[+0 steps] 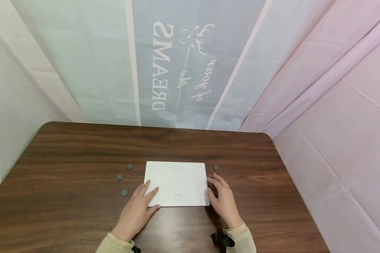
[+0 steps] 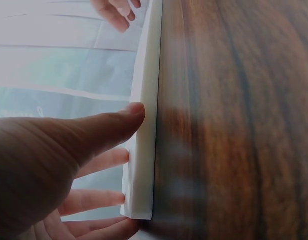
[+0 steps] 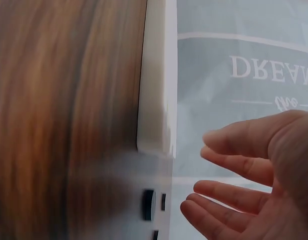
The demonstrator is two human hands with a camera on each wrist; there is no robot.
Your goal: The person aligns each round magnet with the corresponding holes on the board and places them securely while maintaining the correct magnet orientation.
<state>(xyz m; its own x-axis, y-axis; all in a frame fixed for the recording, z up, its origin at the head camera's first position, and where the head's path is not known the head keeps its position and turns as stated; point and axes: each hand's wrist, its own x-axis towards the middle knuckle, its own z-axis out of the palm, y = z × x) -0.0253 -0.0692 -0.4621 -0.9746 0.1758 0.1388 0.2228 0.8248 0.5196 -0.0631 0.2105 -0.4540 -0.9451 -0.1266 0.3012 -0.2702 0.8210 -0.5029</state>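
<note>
A flat white rectangular board lies on the wooden table, with several shallow round marks on its top. My left hand rests on its near left corner, fingers spread over the surface. In the left wrist view, the thumb touches the board's long front edge. Beside the right edge is my right hand, its fingers loosely bent and holding nothing. From the right wrist view, those fingers appear apart from the board. A dark round disc sits just past the board's end there.
Three dark grey discs, including one disc nearest my left hand, lie left of the board. Another disc lies beyond my right hand. A printed curtain hangs behind the table's far edge.
</note>
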